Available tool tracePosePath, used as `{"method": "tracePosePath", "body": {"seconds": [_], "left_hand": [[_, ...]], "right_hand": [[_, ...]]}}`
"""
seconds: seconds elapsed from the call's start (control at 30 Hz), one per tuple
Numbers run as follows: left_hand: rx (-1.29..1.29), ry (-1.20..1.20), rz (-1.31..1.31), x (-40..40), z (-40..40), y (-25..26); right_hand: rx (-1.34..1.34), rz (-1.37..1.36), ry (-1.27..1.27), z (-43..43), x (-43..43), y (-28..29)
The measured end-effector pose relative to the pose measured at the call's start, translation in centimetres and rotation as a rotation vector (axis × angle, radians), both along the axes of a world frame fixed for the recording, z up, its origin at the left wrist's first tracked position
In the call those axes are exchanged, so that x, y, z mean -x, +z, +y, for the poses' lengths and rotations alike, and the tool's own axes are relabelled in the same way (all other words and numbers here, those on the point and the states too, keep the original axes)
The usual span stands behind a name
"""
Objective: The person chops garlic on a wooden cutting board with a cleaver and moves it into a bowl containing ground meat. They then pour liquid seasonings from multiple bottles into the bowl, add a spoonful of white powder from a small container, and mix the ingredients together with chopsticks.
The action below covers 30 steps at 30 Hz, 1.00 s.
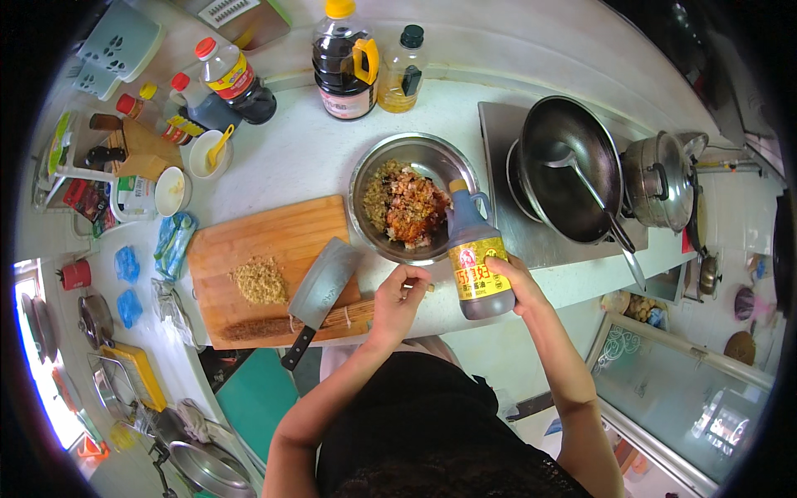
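My right hand grips a soy sauce bottle with a yellow label, tilted over the near right rim of a steel mixing bowl. In the bowl lies a mix of chopped meat, reddish seasoning and greenish bits. My left hand is just below the bowl, its fingers pinched on a small cap-like thing. A cleaver lies on a wooden cutting board beside a brush of bound straw and a pile of minced pale food.
A black wok with a ladle sits on the stove at the right, by a steel pot. Bottles line the back wall. Small white bowls and a knife block stand at the left.
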<state>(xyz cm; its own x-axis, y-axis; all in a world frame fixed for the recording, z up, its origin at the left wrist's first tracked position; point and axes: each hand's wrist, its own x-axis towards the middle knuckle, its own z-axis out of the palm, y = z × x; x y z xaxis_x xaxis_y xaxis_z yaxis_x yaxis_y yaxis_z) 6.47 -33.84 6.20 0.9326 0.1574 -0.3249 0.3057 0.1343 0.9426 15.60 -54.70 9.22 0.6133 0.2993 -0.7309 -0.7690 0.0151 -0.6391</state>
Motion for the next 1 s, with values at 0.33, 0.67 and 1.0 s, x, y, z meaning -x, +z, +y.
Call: {"method": "tracePosePath", "body": {"seconds": [0.33,0.67,1.0], "left_hand": [[0.021,0.050,0.023,0.0,0.6,0.6],[0.042,0.068,0.042,0.4,0.9,0.7],[0.002,0.041,-0.010,1.2,0.4,0.4]], "right_hand": [[0.063,-0.101,0.203,3.2,-4.9,1.0],[0.072,-0.075,0.096,2.1,-3.9,1.9],[0.038,-0.007,-0.005,0.7,-0.9,1.0]]}}
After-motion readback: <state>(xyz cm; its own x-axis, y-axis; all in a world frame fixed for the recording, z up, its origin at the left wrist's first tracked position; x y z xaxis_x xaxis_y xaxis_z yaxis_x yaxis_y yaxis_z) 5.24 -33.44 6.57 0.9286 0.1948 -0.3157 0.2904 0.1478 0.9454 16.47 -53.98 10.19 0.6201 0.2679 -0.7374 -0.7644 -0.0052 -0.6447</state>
